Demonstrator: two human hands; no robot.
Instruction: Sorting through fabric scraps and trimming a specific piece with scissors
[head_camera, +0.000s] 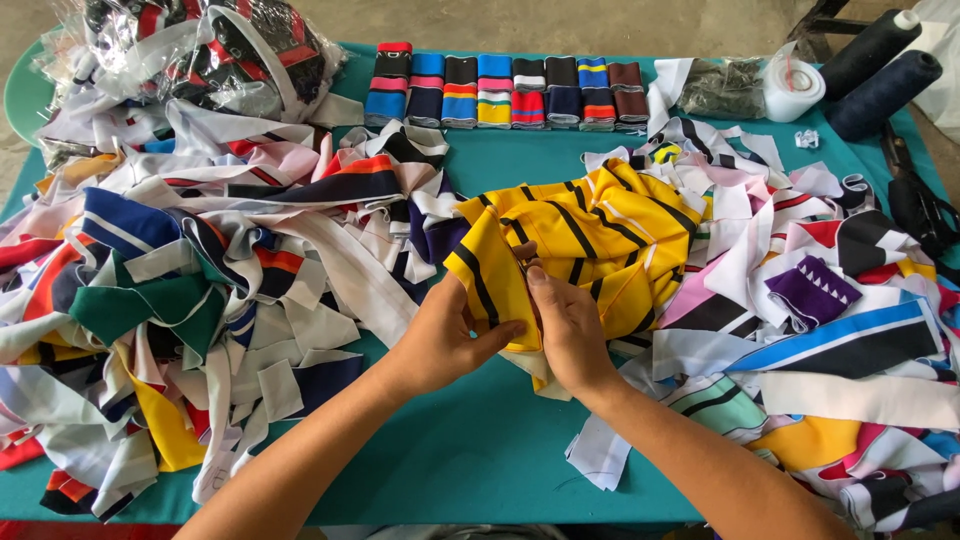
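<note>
Fingers of the left hand (445, 335) and right hand (570, 330) pinch the yellow striped fabric pieces (580, 235), mid-surface (470, 450) between scrap heaps (180, 290). The slippery stack may slide apart, or snag neighbouring strips.

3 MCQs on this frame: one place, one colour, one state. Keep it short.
1. Where is the row of folded striped bands?
A. far edge of the table
B. under the hands
C. on the floor

2. What colour is the table cover?
A. red
B. teal green
C. white

3. What are the hands doing?
A. resting flat on the table
B. both gripping the yellow black-striped cloth
C. holding scissors

Key: 1 A, the row lies along the far side. 2 B, bare cover shows teal. 3 B, left hand and right hand pinch the cloth.
</note>
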